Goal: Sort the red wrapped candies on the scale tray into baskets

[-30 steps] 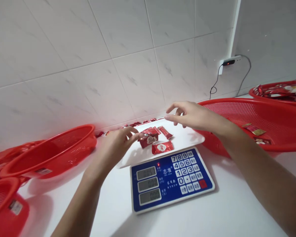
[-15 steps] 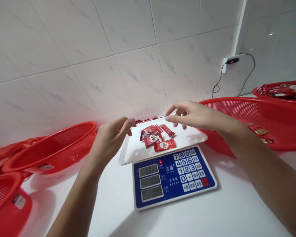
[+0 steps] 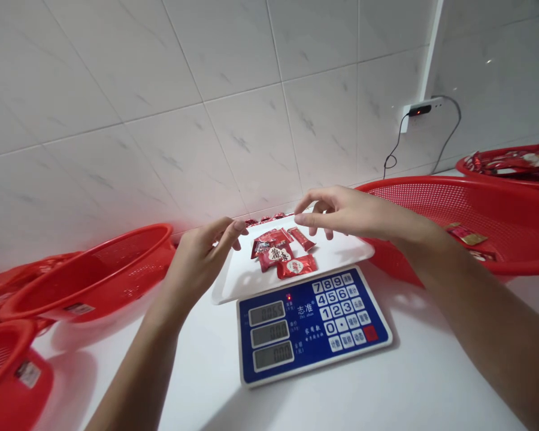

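Several red-wrapped sweets (image 3: 276,254) lie in a small heap on the white pan (image 3: 231,281) of a digital scale. Its blue keypad panel (image 3: 314,326) faces me, with lit digits on the top display that read about 0.065. My left hand (image 3: 202,248) hovers at the pan's left side, fingers loosely curled, thumb apart, nothing visible in it. Over the pan's back right, my right hand (image 3: 336,211) hangs above the sweets with thumb and fingers apart and holds nothing. Neither hand touches the sweets.
A large red plastic basket (image 3: 431,191) with a few packets (image 3: 467,234) stands on the right, another filled basket (image 3: 498,152) behind it. More red baskets (image 3: 103,263) line the left. Behind the pan lies a row of red packets (image 3: 265,219), against a tiled wall (image 3: 251,137).
The view has shifted slightly, so the scale and baskets sit a little further left. Both hands keep nearly the same pose above the pan, and the sweets stay put.
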Motion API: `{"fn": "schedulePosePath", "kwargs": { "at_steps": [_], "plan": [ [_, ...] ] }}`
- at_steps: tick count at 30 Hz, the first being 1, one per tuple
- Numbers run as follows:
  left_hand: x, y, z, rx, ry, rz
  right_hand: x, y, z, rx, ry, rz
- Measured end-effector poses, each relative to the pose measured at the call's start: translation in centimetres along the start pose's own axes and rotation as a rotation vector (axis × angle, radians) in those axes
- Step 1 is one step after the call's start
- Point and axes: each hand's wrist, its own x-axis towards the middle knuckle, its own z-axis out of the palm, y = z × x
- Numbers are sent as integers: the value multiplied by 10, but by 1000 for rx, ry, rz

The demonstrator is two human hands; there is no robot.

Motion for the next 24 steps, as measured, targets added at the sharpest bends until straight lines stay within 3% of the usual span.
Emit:
{"fn": "schedulePosePath", "kwargs": {
  "at_steps": [5, 8, 10, 13, 16, 19, 24],
  "plan": [
    [-3, -1, 6, -35, 38, 19, -2, -4, -4, -12, 18, 1],
    [2, 2, 21, -75, 35, 107, -3, -6, -8, -11, 60, 38],
    [11, 6, 32, -16, -155, 168, -4, -5, -11, 1, 105, 60],
    [30, 10, 45, 139, -497, 113, -4, 0, -17, 28, 140, 63],
    [43, 9, 54, 186, -650, 70, -3, 3, -20, 49, 124, 58],
    [39, 7, 63, 192, -654, 99, -1, 3, -20, 47, 128, 55],
    [16, 7, 74, 113, -495, 166, 1, 3, -17, 20, 144, 58]
  ]
}}
